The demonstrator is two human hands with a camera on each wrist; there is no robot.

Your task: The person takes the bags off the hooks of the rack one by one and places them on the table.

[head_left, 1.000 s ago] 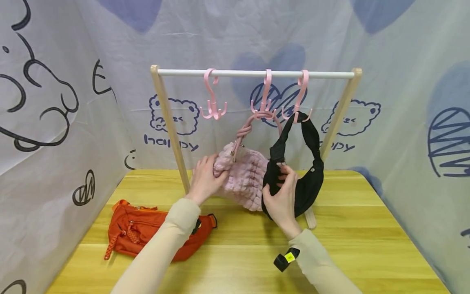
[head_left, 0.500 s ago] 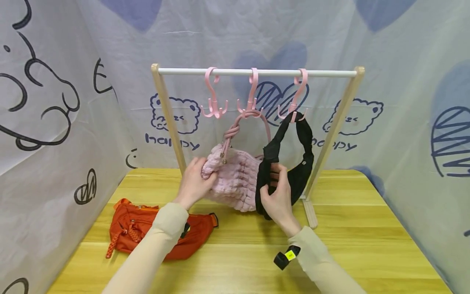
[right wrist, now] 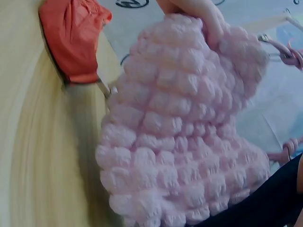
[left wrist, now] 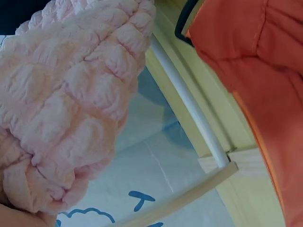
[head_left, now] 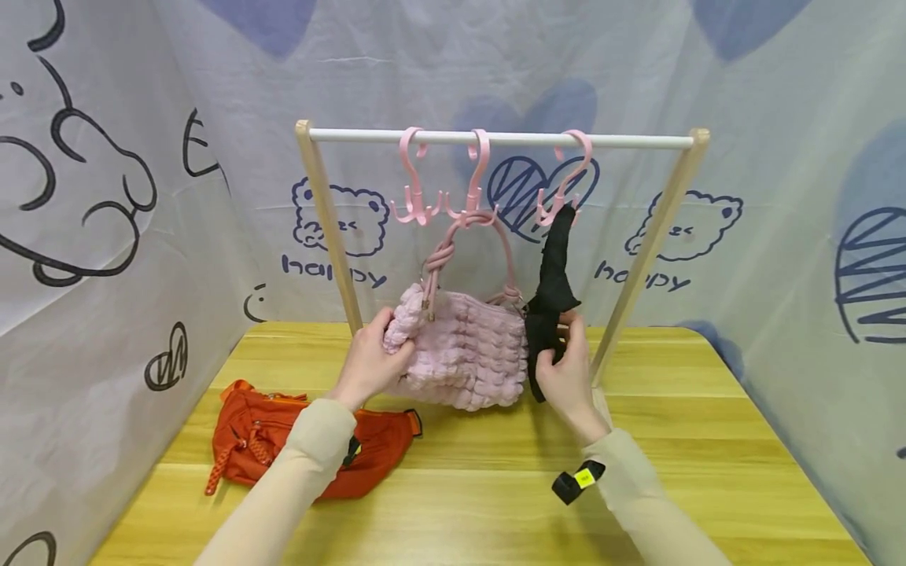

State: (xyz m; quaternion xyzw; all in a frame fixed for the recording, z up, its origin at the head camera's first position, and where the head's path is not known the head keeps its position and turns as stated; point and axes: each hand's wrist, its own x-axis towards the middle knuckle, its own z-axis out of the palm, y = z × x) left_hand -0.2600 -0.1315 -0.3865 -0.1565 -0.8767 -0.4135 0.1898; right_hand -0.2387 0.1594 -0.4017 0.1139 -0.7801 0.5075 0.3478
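Observation:
A puffy pink handbag (head_left: 470,346) hangs by its knotted handle (head_left: 444,253) from the middle pink hook (head_left: 476,177). My left hand (head_left: 371,358) grips its left end, thumb in front; in the right wrist view those fingers press into the quilted fabric (right wrist: 165,90). Just right of it, a black shoulder bag (head_left: 555,271) hangs from the right pink hook (head_left: 569,177), turned nearly edge-on. My right hand (head_left: 569,381) holds the lower part of this black bag between thumb and fingers, close beside the pink bag's right end.
A third pink hook (head_left: 414,177) hangs without a bag on the white rail (head_left: 510,139) of the wooden-legged rack (head_left: 329,228). An orange waist bag (head_left: 375,456) lies on the wooden table (head_left: 460,503) under my left forearm. Printed cloth (head_left: 425,79) encloses the back and sides.
The pink bag and its hook slid left along the rail with my left hand. The black bag first shifted left, then turned edge-on as my right hand moved right, uncovering the pink bag's right end.

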